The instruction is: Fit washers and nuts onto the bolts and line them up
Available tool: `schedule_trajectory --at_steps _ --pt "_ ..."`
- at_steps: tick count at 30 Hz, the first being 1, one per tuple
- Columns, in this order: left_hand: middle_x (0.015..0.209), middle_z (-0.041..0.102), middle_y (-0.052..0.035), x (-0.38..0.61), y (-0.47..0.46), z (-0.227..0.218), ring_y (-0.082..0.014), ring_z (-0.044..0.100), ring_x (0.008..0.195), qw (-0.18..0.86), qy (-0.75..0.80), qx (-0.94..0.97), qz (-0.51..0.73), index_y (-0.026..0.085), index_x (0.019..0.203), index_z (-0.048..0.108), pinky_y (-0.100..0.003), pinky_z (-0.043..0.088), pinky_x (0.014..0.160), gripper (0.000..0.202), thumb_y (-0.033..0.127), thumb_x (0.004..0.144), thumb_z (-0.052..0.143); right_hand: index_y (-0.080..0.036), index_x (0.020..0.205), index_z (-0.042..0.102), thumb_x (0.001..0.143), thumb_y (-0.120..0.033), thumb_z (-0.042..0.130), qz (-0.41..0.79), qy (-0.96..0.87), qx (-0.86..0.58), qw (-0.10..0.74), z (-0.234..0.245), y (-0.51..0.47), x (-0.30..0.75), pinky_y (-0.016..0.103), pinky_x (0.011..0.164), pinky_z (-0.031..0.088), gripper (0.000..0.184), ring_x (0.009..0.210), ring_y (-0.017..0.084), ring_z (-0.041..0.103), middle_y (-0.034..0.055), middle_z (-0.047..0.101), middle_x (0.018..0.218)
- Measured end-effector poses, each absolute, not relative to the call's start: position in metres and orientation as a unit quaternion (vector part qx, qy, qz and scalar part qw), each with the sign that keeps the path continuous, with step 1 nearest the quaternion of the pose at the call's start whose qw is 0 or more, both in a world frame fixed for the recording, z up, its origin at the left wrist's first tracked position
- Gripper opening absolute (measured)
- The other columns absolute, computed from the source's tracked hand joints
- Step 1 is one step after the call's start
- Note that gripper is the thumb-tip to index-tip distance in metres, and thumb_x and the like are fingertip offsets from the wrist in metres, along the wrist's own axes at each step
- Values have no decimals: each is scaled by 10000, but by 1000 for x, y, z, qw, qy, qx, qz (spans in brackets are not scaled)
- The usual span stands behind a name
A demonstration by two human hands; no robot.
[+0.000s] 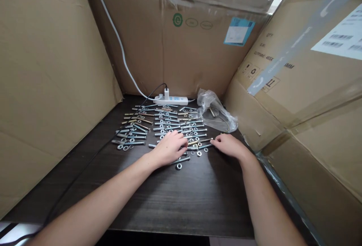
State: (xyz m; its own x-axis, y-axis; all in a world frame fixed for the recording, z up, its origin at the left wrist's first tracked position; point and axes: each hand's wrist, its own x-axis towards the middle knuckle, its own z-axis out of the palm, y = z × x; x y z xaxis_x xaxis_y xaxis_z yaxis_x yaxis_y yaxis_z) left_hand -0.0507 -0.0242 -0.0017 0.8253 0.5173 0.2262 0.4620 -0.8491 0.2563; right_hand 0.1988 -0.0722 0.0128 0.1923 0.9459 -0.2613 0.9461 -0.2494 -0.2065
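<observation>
Rows of metal expansion bolts, nuts and washers lie on the dark table. My left hand (170, 148) is over the front middle rows with its fingers curled down; whatever its fingertips hold, if anything, is hidden. Just right of those fingertips lies a yellowish bolt (195, 142). At that bolt's right end, my right hand (228, 145) has thumb and fingertips closed in a pinch. Below the left hand are a silver bolt (182, 160) and a loose nut (179, 166). Another nut (199, 154) and a washer (206, 150) sit between the hands.
A white power strip (172, 100) with a plugged-in charger stands behind the bolts. A clear plastic bag (213, 106) lies at the back right. Cardboard walls (141, 50) enclose three sides. A black cable (96, 153) runs across the table's left side.
</observation>
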Motion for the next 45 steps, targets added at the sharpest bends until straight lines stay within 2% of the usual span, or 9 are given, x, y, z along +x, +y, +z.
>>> schedule_trajectory --at_steps 8,22,33,45 --pt "864 585 -13 -51 -19 -4 -183 465 843 94 265 948 147 209 852 613 -311 334 734 135 285 888 508 -194 758 637 874 -378 392 -189 627 755 19 9 -69 198 241 612 349 327 791 185 605 75 678 897" --pt "841 586 -11 -48 -21 -6 -182 469 852 94 251 952 145 203 840 607 -312 321 751 109 278 873 534 -191 723 616 874 -357 387 -184 641 745 -11 5 -71 195 251 639 376 321 762 191 607 77 677 854" --pt "836 613 -19 -43 -24 -7 -186 482 853 83 256 952 145 186 810 620 -322 317 742 204 326 894 498 -196 686 609 869 -358 404 -192 638 745 6 7 -70 191 243 587 351 319 679 166 585 57 674 796" --pt "838 634 -21 -46 -29 -1 -188 476 842 92 249 954 142 228 908 684 -331 316 733 247 274 910 441 -181 664 594 877 -346 403 -198 634 747 -5 6 -70 189 242 558 333 330 637 156 568 64 665 754"
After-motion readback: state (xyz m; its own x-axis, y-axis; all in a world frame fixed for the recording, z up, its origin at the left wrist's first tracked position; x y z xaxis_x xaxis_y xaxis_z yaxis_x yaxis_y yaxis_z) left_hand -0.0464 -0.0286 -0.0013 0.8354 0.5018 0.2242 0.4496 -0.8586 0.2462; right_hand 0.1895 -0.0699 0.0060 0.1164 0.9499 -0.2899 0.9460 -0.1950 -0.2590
